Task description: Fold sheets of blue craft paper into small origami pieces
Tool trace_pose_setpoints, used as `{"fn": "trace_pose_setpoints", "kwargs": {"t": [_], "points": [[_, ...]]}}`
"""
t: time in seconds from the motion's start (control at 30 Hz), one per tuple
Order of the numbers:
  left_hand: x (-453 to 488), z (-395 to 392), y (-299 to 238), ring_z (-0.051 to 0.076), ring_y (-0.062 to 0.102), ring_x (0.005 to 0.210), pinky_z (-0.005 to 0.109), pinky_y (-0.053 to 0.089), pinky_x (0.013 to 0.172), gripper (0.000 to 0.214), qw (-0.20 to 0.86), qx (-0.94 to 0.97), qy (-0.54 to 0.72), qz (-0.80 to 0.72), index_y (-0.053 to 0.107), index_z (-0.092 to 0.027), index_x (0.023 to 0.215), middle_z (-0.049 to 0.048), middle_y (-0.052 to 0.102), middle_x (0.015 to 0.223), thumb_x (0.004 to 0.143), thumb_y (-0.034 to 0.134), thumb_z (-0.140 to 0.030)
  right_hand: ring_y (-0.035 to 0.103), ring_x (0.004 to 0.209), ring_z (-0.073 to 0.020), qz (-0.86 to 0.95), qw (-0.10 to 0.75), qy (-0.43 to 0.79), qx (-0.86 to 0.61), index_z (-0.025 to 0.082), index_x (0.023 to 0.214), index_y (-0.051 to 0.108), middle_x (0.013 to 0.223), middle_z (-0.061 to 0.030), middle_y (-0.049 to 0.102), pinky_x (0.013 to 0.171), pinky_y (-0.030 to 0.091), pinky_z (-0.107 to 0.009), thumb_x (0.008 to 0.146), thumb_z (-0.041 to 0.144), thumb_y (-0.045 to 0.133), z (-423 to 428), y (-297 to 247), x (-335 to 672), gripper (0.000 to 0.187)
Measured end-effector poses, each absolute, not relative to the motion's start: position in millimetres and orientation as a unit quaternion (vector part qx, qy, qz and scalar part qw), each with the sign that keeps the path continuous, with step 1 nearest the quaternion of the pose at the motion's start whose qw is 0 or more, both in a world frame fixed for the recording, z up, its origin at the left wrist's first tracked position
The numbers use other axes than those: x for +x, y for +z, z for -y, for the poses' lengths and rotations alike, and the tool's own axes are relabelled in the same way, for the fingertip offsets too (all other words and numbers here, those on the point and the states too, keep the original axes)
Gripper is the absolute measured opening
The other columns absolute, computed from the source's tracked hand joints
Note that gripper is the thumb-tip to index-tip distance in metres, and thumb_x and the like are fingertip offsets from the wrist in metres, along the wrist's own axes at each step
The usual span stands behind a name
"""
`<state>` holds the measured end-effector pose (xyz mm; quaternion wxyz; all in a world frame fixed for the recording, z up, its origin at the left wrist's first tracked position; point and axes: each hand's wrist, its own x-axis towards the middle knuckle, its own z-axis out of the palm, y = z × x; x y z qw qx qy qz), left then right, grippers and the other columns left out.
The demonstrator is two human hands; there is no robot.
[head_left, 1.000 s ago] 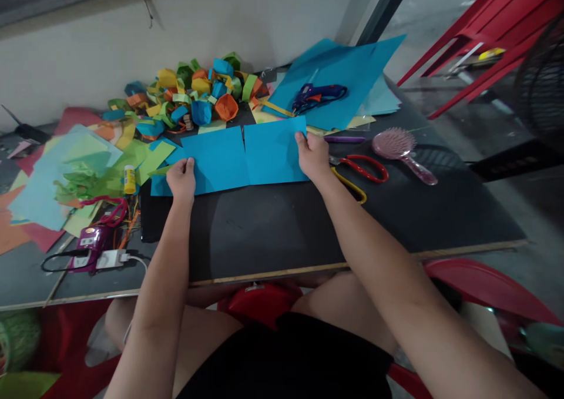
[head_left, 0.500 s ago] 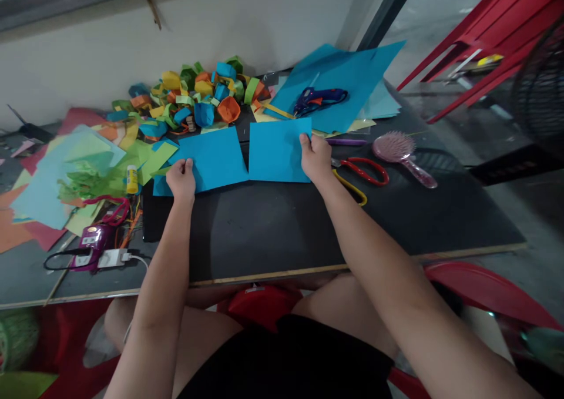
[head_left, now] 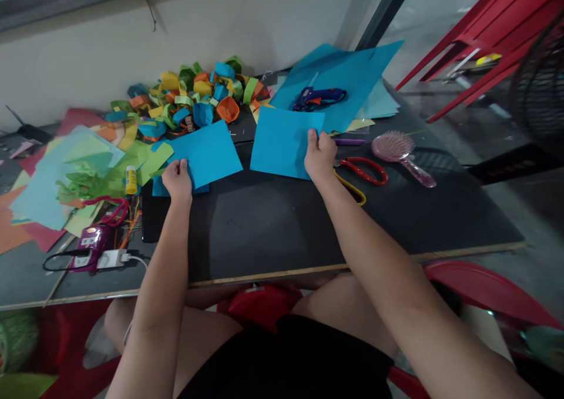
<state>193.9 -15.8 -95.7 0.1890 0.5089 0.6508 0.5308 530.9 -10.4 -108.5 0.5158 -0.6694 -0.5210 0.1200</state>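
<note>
Two blue paper pieces lie apart on the black board. My left hand pinches the near corner of the left blue piece, which is turned at a slant. My right hand grips the right edge of the right blue piece, lifted slightly off the board. A gap of bare board shows between the two pieces.
A heap of folded coloured paper shapes sits behind. A glue gun rests on large blue sheets. Red scissors and a pink hairbrush lie right. A glue stick and a purple device lie left.
One blue sheet, torn partway a second ago, has come fully apart into two pieces. My hands drew the halves away from each other, the left piece rotating, the right one lifting.
</note>
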Motion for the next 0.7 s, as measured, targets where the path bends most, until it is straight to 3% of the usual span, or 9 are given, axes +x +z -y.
{"fn": "trace_pose_setpoints", "kwargs": {"t": [0.2,0.43,0.7], "points": [[195.3,15.8,-96.2,0.010,0.037,0.053,0.025,0.030,0.053,0.030,0.149,0.488,0.527,-0.679,0.055,-0.017,0.066,-0.0033,0.041,0.056,0.086,0.061,-0.040,0.030,0.052,-0.0122,0.506,0.531,0.118,-0.669,0.025,0.063,0.026,0.057,0.0055,0.024,0.057,0.025,-0.031,0.092,0.068,0.028,6.1,-112.3,535.0,0.053],[213.8,25.9,-85.2,0.010,0.032,0.052,0.025,0.026,0.053,0.035,0.118,0.586,0.531,-0.601,0.053,-0.020,0.070,-0.0050,0.035,0.055,0.087,0.057,-0.050,0.042,0.062,-0.0152,0.488,0.607,0.194,-0.596,0.024,0.066,0.032,0.063,0.0030,0.033,0.061,0.035,-0.031,0.085,0.078,0.027,9.4,-109.2,525.3,0.058],[248.4,36.2,-92.4,0.010,0.038,0.056,0.023,0.031,0.054,0.041,0.264,0.611,0.526,-0.530,0.060,-0.020,0.085,-0.0025,0.047,0.064,0.087,0.052,-0.060,0.036,0.053,-0.0138,0.597,0.507,0.186,-0.593,0.023,0.061,0.031,0.056,0.0027,0.033,0.056,0.028,-0.030,0.090,0.071,0.026,38.7,-92.2,482.0,0.056]]}}
